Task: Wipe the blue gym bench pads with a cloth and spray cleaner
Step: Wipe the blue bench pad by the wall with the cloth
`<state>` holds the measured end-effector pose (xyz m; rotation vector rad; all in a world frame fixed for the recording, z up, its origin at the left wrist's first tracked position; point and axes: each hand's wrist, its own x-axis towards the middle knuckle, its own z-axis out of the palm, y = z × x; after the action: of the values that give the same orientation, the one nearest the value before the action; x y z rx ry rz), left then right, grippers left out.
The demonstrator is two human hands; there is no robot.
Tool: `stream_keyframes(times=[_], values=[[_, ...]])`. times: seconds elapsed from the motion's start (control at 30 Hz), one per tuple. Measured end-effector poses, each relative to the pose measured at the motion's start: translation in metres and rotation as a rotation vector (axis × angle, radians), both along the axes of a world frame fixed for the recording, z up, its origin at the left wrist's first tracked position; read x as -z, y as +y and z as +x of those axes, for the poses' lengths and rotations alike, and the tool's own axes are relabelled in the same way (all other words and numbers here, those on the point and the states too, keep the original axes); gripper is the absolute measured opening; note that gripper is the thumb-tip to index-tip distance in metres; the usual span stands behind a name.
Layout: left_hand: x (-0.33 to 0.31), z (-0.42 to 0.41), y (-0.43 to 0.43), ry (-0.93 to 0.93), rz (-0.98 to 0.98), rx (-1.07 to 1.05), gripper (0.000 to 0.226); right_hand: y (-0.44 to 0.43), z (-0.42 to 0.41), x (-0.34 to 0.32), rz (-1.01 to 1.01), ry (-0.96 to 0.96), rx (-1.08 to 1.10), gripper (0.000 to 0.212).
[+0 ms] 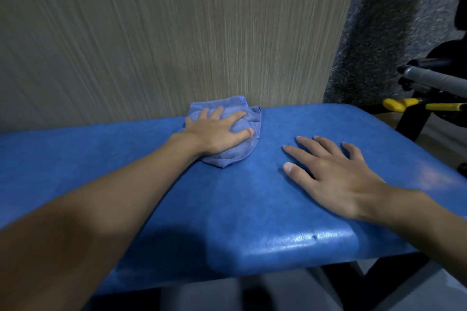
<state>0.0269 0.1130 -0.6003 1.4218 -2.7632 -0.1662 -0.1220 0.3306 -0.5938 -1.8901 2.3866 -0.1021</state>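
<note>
Left hand (217, 131) at frame centre, fingers spread, pressing bunched cloth (226, 156) onto blue pad (227, 209). Right hand (336, 174) at lower right, flat, fingers splayed on pad.

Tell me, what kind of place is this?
Probably a gym. There's a blue padded bench, and beside it a black metal frame with a grey-gripped bar and yellow parts, like workout equipment.

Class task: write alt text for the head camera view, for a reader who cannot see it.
A left hand presses a bunched blue cloth onto a blue bench pad near its far edge, by a wood-grain wall. The right hand lies flat on the pad beside it, fingers spread. Gym gear with yellow parts stands at the right.
</note>
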Motion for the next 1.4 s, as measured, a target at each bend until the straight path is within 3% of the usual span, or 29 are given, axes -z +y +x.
stream_keyframes(times=[0.3,0.43,0.6,0.83,1.0,1.17,1.4], values=[[0.001,0.064,0.129,-0.037,-0.049,0.102,0.085,0.002,0.001,0.0,-0.019,-0.009,0.021,0.058],[0.006,0.089,0.167,-0.037,-0.069,0.128,0.082,0.003,0.005,-0.009,0.03,0.049,0.034,0.058],[0.002,0.08,0.14,-0.012,-0.022,0.083,0.082,-0.002,0.022,-0.017,-0.027,-0.052,-0.005,0.069],[0.0,0.05,0.029,0.014,-0.025,0.032,0.08,-0.009,0.028,0.001,0.018,0.007,-0.048,0.074],[-0.002,0.033,-0.017,0.025,-0.025,0.002,0.055,-0.01,0.028,0.002,0.01,0.018,-0.053,0.078],[0.001,0.046,0.007,0.003,-0.008,0.015,0.069,-0.009,0.028,0.002,0.001,0.001,-0.043,0.073],[0.003,0.094,0.109,-0.021,-0.046,0.077,0.082,-0.009,0.027,0.003,-0.014,-0.01,-0.031,0.068]])
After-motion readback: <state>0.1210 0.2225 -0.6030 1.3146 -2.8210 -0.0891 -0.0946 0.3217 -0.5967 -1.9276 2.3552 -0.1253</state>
